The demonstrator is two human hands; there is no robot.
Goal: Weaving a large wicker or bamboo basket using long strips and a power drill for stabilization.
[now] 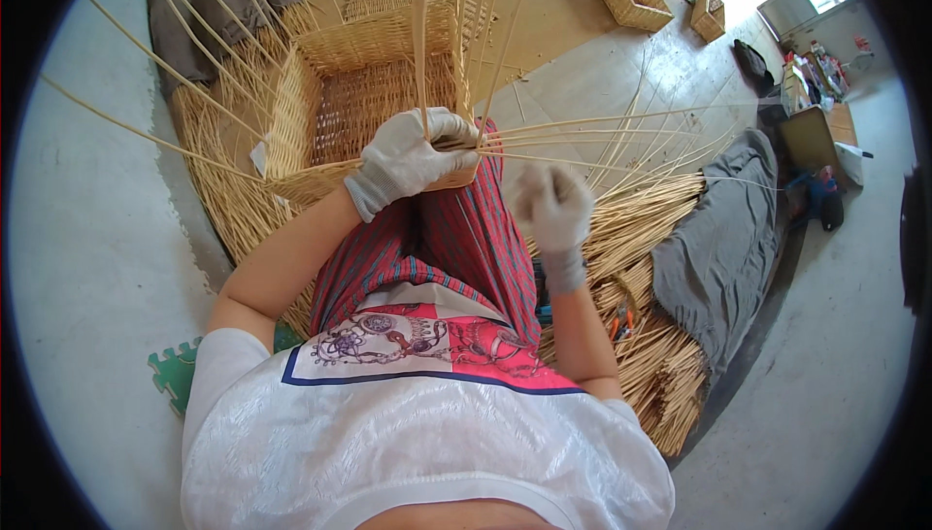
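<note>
A rectangular wicker basket (291,132) rests over my lap, its woven floor facing up at me. Long pale stakes fan outward from its rim. My left hand (413,156), in a whitish knit glove, is closed on the basket's near right corner, with wicker rods (529,132) sticking out to the right from beside its fingers. One thick upright rod (421,35) crosses in front of the basket by that hand. Apart from the basket, on its right, my gloved right hand (555,208) is smeared by motion; its fingers look curled, and whether they hold anything is unclear.
Bundles of wicker rods lie on both sides of me, the right bundle (670,365) partly under a grey cloth (723,248). Orange-handled pliers (623,321) lie on it. Two small baskets (633,1) stand far right. A green foam mat (175,375) shows at left.
</note>
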